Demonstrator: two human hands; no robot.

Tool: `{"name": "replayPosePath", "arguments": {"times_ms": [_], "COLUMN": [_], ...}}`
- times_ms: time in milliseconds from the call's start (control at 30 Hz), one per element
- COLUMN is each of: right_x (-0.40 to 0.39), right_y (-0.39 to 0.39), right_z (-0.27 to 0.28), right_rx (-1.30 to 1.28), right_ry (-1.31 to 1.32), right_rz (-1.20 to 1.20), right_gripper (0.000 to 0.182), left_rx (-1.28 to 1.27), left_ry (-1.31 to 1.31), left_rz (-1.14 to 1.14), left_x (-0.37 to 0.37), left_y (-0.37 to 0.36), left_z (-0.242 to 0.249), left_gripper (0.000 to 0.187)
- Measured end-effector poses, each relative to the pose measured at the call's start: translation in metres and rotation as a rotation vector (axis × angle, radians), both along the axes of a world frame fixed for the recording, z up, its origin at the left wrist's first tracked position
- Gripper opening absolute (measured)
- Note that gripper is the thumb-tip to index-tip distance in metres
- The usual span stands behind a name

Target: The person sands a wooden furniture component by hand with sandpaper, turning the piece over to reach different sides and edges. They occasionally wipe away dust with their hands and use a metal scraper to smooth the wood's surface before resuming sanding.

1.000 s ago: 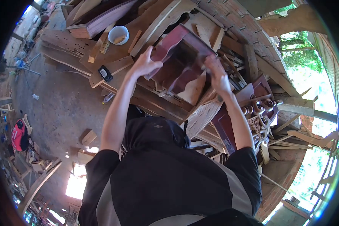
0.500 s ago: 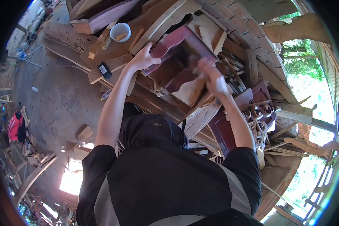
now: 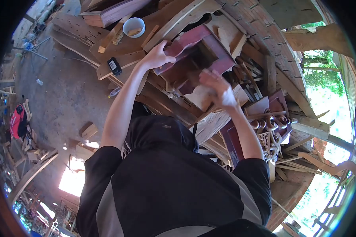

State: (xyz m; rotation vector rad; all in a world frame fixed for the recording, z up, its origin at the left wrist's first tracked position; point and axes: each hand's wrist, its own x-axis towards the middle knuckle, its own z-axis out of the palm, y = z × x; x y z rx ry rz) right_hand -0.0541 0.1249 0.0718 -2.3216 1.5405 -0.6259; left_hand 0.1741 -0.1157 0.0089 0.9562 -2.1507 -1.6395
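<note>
Two hands on our red carved wooden piece (image 3: pixel 194 59).
Our left hand (image 3: pixel 156 57) grips its scalloped edge; our right hand (image 3: pixel 217 87) presses curled fingers against its lower panel.

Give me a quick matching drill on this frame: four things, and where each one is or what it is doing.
1 left hand
2 right hand
3 white bowl
4 black device

A sits on the boards, far side of the pile
B grips the red-brown wooden piece at its wavy edge
C lies on a plank beside the left forearm
D over the piece's pale lower part, blurred

1-B, 2-D, 3-A, 4-C
</note>
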Motion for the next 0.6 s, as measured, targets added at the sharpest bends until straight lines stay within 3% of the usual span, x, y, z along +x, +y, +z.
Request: {"name": "replayPosePath", "arguments": {"times_ms": [67, 100, 133, 200, 233, 267, 333, 367, 400, 467, 500, 533, 600], "right_x": [-0.031, -0.036, -0.030, -0.009, 0.001, -0.010, -0.049, -0.055, -0.040, -0.008, -0.006, -0.015, -0.041], "right_y": [-0.015, -0.025, -0.019, -0.009, -0.008, -0.010, -0.023, -0.026, -0.022, -0.014, -0.015, -0.016, -0.025], "right_z": [-0.015, -0.015, -0.017, -0.010, 0.003, 0.002, -0.005, -0.014, -0.015, -0.002, -0.003, -0.006, -0.013], "right_rx": [-0.020, -0.218, -0.216, -0.116, -0.079, -0.076, -0.074, -0.183, -0.144, -0.064, -0.027, -0.025, -0.044], "right_ry": [-0.245, -0.088, -0.093, -0.056, -0.069, -0.067, -0.106, -0.002, -0.042, -0.085, -0.152, -0.151, -0.222], "right_rz": [-0.543, -0.675, -0.674, -0.210, -0.117, -0.126, -0.523, -0.543, -0.477, -0.091, -0.059, -0.067, -0.648], "right_gripper": [0.056, 0.054, 0.054, 0.047, 0.041, 0.041, 0.037, 0.044, 0.042, 0.036, 0.036, 0.036, 0.041], "left_rx": [-0.029, -0.005, 0.015, -0.011, -0.018, -0.014, 0.011, -0.044, -0.049, 0.001, 0.005, 0.036, 0.070], "left_ry": [0.026, 0.014, 0.001, 0.000, 0.002, 0.004, 0.018, 0.034, 0.035, 0.058, 0.053, 0.030, 0.016], "left_rz": [0.012, 0.021, 0.032, 0.024, 0.007, -0.001, 0.030, 0.026, 0.033, 0.034, 0.032, 0.022, 0.018], "left_x": [-0.003, -0.002, 0.000, 0.001, 0.001, 0.000, -0.002, -0.002, -0.002, 0.001, 0.003, 0.002, -0.004], "left_y": [0.002, 0.005, 0.006, -0.001, -0.001, 0.000, 0.003, 0.001, 0.001, 0.002, 0.002, 0.001, 0.003], "left_z": [0.003, 0.006, 0.010, 0.006, 0.002, -0.002, 0.004, -0.001, -0.001, 0.001, 0.003, 0.005, 0.005], "left_gripper": [0.077, 0.076, 0.075, 0.075, 0.075, 0.075, 0.074, 0.074, 0.074, 0.075, 0.075, 0.075, 0.075]}}
